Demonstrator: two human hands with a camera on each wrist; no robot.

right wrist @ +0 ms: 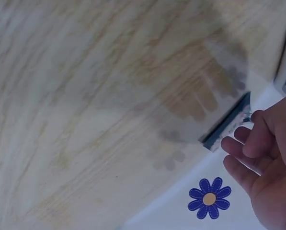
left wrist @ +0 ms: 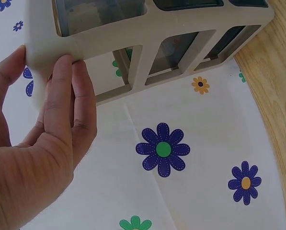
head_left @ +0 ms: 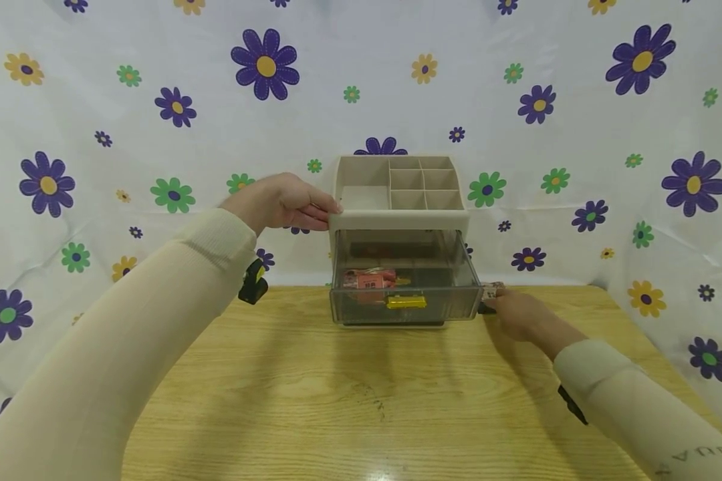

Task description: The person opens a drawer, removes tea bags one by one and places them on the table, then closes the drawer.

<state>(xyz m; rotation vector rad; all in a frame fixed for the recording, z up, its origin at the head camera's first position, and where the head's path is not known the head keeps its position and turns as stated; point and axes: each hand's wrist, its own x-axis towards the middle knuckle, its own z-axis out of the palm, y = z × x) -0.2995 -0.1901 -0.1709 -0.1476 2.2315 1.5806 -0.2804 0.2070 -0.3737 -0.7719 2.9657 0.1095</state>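
Note:
A beige desktop organizer (head_left: 400, 220) stands at the back of the table with its clear drawer (head_left: 357, 312) pulled out. Inside the drawer lie pink packets (head_left: 370, 280), and a yellow handle (head_left: 406, 302) is on its front. My left hand (head_left: 291, 202) grips the organizer's upper left corner; the left wrist view has the thumb on one side and fingers on the other. To the right of the drawer, my right hand (head_left: 520, 314) pinches a small flat case (right wrist: 229, 122) with a patterned face and dark edge, low over the table. The drawer partly hides this case in the head view.
The organizer's top has one large compartment (head_left: 364, 195) and several small ones (head_left: 408, 199). Behind it hangs a white flowered cloth (head_left: 349, 60). A wooden table (head_left: 337, 401) extends in front, with its back edge just behind the organizer.

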